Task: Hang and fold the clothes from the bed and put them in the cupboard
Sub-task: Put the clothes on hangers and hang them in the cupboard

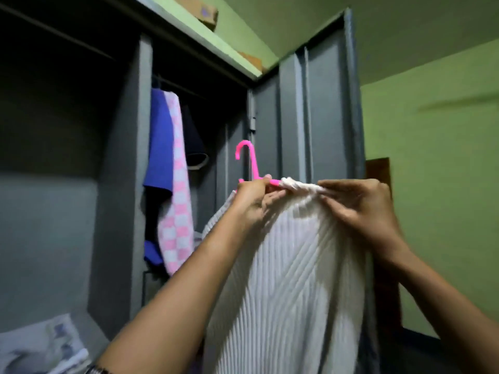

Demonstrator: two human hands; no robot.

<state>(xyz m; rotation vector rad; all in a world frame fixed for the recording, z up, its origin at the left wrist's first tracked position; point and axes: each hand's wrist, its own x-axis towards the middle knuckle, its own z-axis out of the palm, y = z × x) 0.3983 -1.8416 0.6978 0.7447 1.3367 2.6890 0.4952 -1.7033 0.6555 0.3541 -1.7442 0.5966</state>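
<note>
Hands up at open cupboard (318, 109). Left hand (252, 203) grips pink hanger (252, 168) bar; right hand (359, 203) pinches bunched top of white ribbed garment (291, 279) draped over hanger. Blue and pink-checked clothes (168, 171) hang inside cupboard, left of hanger.

Both arms raised, left hand (252, 205) gripping with curled fingers (270, 197), right hand (359, 206) pinching

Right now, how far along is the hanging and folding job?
Done: a blue garment and pink checked cloth hang in the cupboard. In hand: the left hand grips the pink hanger while the right hand pinches the white ribbed garment onto it. Left: hooking that hanger on the rail. The bed is out of view, so remaining clothes cannot be judged.
</note>
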